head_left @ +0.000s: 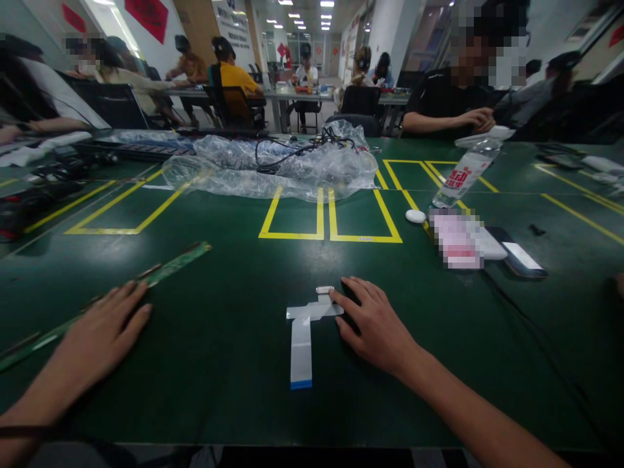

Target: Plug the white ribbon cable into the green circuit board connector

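Note:
On the green table, a long narrow green circuit board (178,265) lies at a slant on the left. My left hand (108,325) rests over its middle with the fingers stretched out, hiding part of the board. In front of me lies a white flat ribbon cable (301,344), bent in an L shape, with a blue end toward me and a metal connector (325,290) at its far end. My right hand (373,318) is open beside it, flat on the table. Its fingertips touch or almost touch the cable near the connector.
Clear plastic wrap (277,175) with black cables lies across the table's far side. A water bottle (470,169), a white oval case (415,216) and a phone (519,253) are at the right. Yellow tape rectangles (292,236) mark the surface. A person in black (443,104) sits opposite.

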Demonstrator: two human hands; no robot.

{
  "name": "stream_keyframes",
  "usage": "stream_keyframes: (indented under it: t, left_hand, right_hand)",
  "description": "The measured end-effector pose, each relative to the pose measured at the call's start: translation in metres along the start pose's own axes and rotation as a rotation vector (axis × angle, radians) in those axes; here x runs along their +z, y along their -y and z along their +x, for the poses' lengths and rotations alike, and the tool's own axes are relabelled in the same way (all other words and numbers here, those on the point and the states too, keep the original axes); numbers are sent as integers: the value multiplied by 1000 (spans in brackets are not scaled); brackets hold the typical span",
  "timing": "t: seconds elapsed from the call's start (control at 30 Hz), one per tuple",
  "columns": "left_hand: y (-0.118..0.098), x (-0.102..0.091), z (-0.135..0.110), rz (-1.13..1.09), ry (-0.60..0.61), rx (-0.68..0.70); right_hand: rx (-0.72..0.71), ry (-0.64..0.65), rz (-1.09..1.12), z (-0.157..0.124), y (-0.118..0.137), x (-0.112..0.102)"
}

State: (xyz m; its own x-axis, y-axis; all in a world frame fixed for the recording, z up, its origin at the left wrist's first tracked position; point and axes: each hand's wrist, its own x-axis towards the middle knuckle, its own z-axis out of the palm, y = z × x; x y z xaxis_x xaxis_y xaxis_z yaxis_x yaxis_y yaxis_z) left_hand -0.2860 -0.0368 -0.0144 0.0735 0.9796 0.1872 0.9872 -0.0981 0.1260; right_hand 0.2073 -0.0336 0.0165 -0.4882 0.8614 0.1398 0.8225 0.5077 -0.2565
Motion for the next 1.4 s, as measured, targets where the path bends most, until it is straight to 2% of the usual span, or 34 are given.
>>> stream_keyframes:
  t: [0.07,0.17,0.23,0.3,0.37,0.43,0.57,0.8,1.4]
  left_hand:
    - [-50,6,8,13,56,99]
    - [-146,11,33,-29,120,311]
    - [-202,12,53,-70,149,440]
    - [-241,12,68,-124,155,550]
    - [-259,15,76,-186,141,616]
    - [-264,18,78,-254,116,641]
    - [-257,25,78,-387,74,639]
    - [-253,26,85,-512,120,588]
    - [-254,23,86,-464,100,574]
  right_hand:
    - [-18,-15,12,0,0,0]
    - [-38,-38,37,1,0,1]
    - [-47,-47,42,1,0,2]
    - [-59,-49,40,2,-1,3]
    - [-59,-42,40,3,-1,3]
    - [-46,-23,44,3,-1,3]
    - [-33,-1,47,3,-1,3]
    - [-31,-10,81,4,-1,3]
    - [-43,-11,50,4,-3,4]
